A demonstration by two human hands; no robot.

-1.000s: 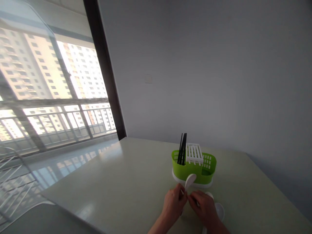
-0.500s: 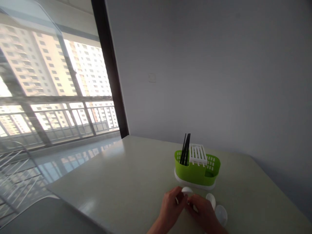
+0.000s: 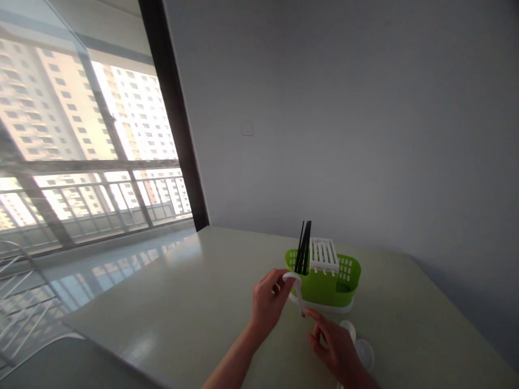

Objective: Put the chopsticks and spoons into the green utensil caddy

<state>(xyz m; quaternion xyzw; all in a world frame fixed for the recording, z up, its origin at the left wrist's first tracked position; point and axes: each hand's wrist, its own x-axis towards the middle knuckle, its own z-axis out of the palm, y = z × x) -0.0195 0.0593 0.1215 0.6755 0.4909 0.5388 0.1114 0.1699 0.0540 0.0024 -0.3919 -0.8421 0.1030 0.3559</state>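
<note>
Head view: pinching white soup spoon (image 3: 299, 295) in left hand (image 3: 267, 297); best held steady beside outstretched forefinger (image 3: 313, 314) of right hand (image 3: 334, 341).

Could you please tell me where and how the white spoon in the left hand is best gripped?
Probably grip the white spoon by its handle, from the right: the left hand holds the bowl end, while the slim handle slants down, exposed, towards the right hand.
</note>
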